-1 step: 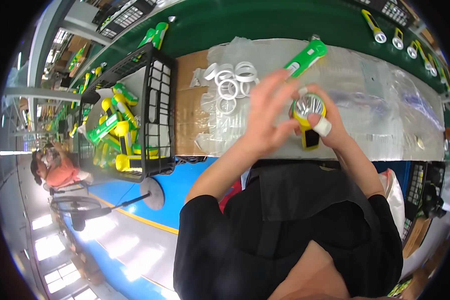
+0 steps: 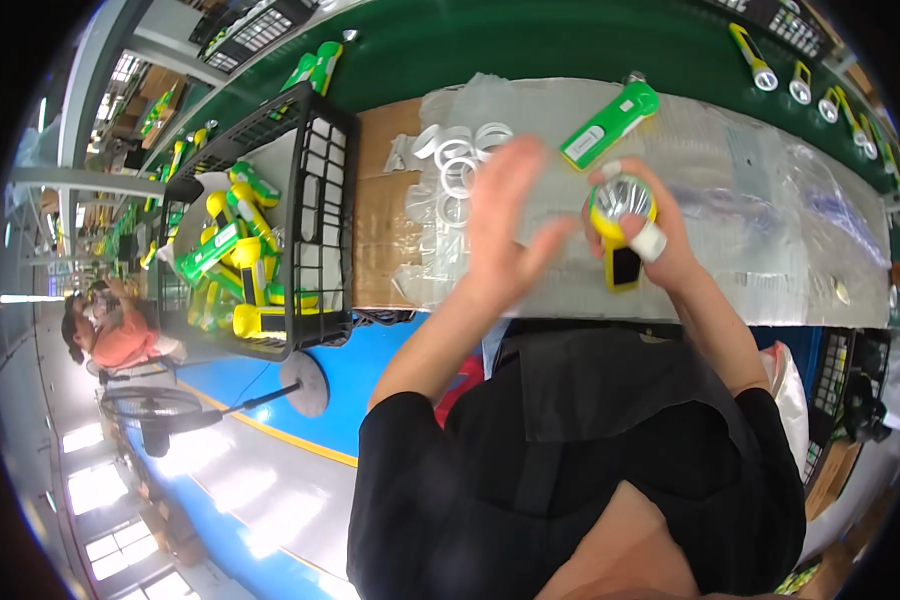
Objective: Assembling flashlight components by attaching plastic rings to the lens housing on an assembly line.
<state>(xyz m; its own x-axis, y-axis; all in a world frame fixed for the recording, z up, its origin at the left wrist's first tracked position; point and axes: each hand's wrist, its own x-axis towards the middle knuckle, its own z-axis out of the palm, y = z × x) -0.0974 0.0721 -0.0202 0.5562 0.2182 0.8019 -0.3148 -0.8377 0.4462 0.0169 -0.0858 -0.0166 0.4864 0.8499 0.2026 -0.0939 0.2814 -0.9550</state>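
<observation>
Held upright in my right hand is a yellow and black flashlight, its shiny reflector facing up. White wraps cover the thumb and one finger of that hand. My left hand is raised over the worktable with fingers outstretched and slightly blurred, and nothing shows in it. It partly covers a cluster of white rings lying on the clear plastic sheet. Beyond my right hand, a green flashlight lies slantwise on the sheet.
A black crate of green and yellow flashlights stands at the left. More flashlights lie along the green far surface. A floor fan and a seated person are at far left.
My left hand has moved left, away from the held flashlight and over the rings. My right hand, with the flashlight, has shifted only slightly in view.
</observation>
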